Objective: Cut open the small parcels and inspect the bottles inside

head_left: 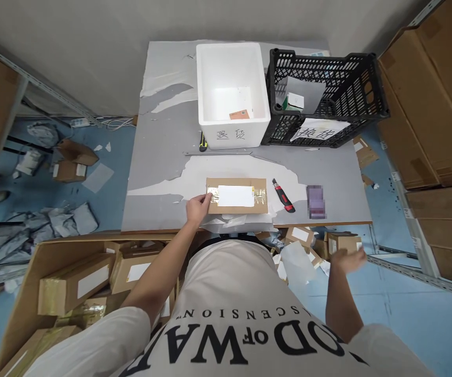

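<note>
A small cardboard box sealed with clear tape lies near the front edge of the table, a white label on its top. My left hand grips the box at its left end, thumb on top. To the right of the box lies a red and black utility knife. Farther right on the table is a purple item, blurred out. Out beyond the front edge on the right is my right hand, slightly smeared, fingers stretched out and holding nothing.
A white foam box and a black plastic crate stand at the back of the table. A yellow and black cutter lies by the foam box. Below left, a large carton holds several parcels. More boxes lie below right.
</note>
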Action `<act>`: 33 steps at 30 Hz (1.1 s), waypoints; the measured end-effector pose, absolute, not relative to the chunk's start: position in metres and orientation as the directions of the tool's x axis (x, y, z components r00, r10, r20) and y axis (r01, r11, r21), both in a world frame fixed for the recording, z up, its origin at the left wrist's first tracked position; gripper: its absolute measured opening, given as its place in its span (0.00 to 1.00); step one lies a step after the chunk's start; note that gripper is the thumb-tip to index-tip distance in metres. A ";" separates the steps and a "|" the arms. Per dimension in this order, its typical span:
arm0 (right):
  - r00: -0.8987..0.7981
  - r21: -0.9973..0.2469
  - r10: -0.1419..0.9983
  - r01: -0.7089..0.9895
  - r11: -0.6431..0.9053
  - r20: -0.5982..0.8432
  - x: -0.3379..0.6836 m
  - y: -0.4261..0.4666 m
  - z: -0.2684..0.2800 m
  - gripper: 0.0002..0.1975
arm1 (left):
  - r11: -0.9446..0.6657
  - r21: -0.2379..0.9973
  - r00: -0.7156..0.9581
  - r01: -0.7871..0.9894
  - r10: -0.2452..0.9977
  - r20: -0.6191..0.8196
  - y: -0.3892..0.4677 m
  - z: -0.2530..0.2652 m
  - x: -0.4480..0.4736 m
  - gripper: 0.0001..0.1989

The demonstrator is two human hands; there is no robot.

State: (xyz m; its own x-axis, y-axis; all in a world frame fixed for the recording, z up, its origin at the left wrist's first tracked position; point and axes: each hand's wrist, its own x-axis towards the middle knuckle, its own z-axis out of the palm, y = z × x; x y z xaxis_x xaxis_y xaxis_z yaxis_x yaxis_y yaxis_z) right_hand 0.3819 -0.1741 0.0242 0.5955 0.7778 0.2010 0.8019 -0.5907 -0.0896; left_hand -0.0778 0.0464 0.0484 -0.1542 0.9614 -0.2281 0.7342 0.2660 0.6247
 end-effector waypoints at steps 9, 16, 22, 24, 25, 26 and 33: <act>0.550 -0.100 0.825 0.821 -0.562 -0.129 0.394 -0.054 -0.021 0.29 | 0.272 0.617 -0.188 0.738 0.962 -0.200 0.044 0.047 -0.073 0.24; 0.613 -0.030 0.735 0.762 -0.647 -0.291 0.390 -0.052 -0.037 0.33 | 0.272 0.606 -0.209 0.748 0.962 -0.174 0.044 0.048 -0.069 0.22; 0.632 -0.050 0.701 0.730 -0.682 -0.330 0.389 -0.045 -0.041 0.35 | 0.277 0.603 -0.216 0.748 0.961 -0.174 0.045 0.047 -0.068 0.22; 0.627 -0.083 0.717 0.733 -0.675 -0.304 0.386 -0.043 -0.037 0.35 | 0.274 0.615 -0.216 0.740 0.962 -0.168 0.045 0.046 -0.068 0.22; 0.619 -0.110 0.735 0.740 -0.664 -0.278 0.382 -0.042 -0.035 0.35 | 0.272 0.623 -0.217 0.733 0.962 -0.165 0.045 0.046 -0.068 0.22; 0.604 -0.144 0.758 0.751 -0.645 -0.244 0.378 -0.041 -0.031 0.35 | 0.272 0.631 -0.218 0.727 0.962 -0.164 0.045 0.046 -0.068 0.22; 0.259 -0.497 0.966 0.839 -0.223 0.004 0.311 -0.018 0.006 0.34 | 0.282 0.672 -0.243 0.685 0.958 -0.154 0.042 0.044 -0.069 0.23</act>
State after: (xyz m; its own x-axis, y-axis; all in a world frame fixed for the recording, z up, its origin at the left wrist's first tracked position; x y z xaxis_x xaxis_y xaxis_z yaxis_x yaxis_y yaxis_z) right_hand 0.3108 -0.0182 0.0057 0.2594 0.9658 0.0042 0.8385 -0.2230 -0.4971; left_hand -0.0693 0.0424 0.0444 -0.2429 0.9578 -0.1539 0.6846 0.2817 0.6723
